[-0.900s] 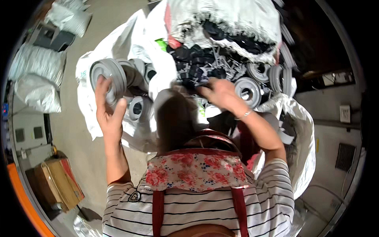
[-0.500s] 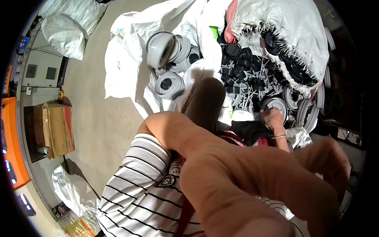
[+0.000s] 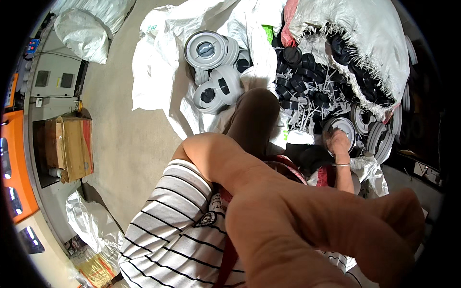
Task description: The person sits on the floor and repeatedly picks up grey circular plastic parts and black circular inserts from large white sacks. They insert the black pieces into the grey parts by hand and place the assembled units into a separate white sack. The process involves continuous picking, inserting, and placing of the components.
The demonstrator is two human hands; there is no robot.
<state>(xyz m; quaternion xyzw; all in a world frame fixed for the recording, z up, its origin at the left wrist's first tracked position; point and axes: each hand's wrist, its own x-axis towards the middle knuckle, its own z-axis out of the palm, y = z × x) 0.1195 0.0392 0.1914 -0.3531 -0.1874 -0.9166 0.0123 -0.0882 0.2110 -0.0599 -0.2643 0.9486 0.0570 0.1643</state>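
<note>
The person's right hand (image 3: pixel 339 142) is at a grey disc (image 3: pixel 345 126), with the fingers over its centre; whether they grip it cannot be told. The disc lies beside the loose grey pins (image 3: pixel 301 115) and black caps (image 3: pixel 297 84), below the frayed mouth of a white sack (image 3: pixel 357 29). The left hand (image 3: pixel 336 221) is raised across the torso, close to the camera, with bent fingers; whether it holds anything cannot be told. On the left, an open white bag (image 3: pixel 153 72) contains grey spools (image 3: pixel 206 39) with black centres.
</note>
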